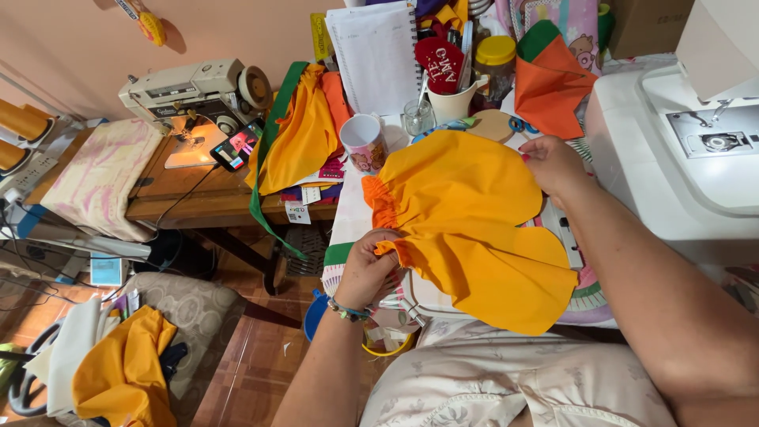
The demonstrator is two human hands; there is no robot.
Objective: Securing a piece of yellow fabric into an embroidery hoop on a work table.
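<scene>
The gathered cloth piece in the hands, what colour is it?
Yellow-orange gathered cloth piece, with a brighter orange ruffled edge; the head view shows it.

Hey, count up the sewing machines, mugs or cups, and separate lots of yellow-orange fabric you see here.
Sewing machines: 2, beige and white
Mugs or cups: 2, pink-printed mug and cream cup
Yellow-orange fabric: 3, held piece, draped bundle, floor heap
Total: 7

A mug point(364, 142) and cup point(454, 101) crowd the table behind the yellow fabric point(466, 221).

Upper left: beige sewing machine point(194, 91) on wooden table point(198, 202). Top centre: spiral notebook point(375, 55), pink mug point(364, 142). Lower left: yellow cloth heap point(122, 372). Right edge: white sewing machine point(672, 150).
</scene>
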